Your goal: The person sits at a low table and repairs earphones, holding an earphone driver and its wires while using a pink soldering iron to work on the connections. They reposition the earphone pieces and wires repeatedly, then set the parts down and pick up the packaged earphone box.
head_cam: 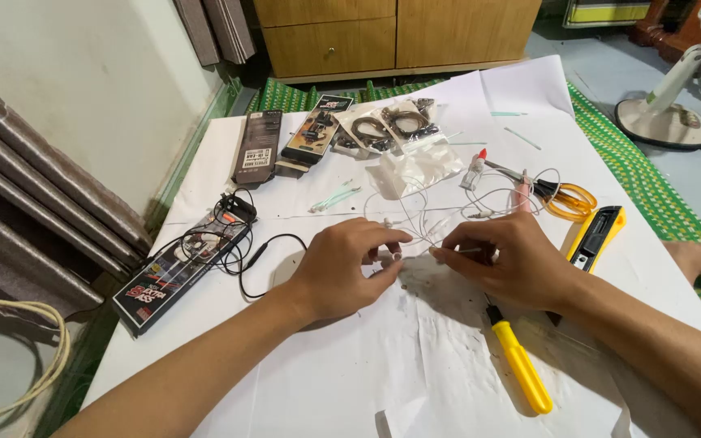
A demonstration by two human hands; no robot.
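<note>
Left hand [342,272] and right hand [513,264] close together over white paper [415,365], fingertips of each pinching the thin white earphone cable [423,231] between them. Just below the right wrist, a yellow-handled screwdriver [521,365]. Farther right, a yellow utility knife [598,235] and orange-handled scissors [565,199]. Left, black earphones [233,235] on a packet.

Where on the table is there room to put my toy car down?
Bare white paper lies between the forearms, near the front edge, left of the yellow screwdriver. It is crowded beyond the left hand and right hand: white cables, scissors, plastic bags, boxes.
</note>
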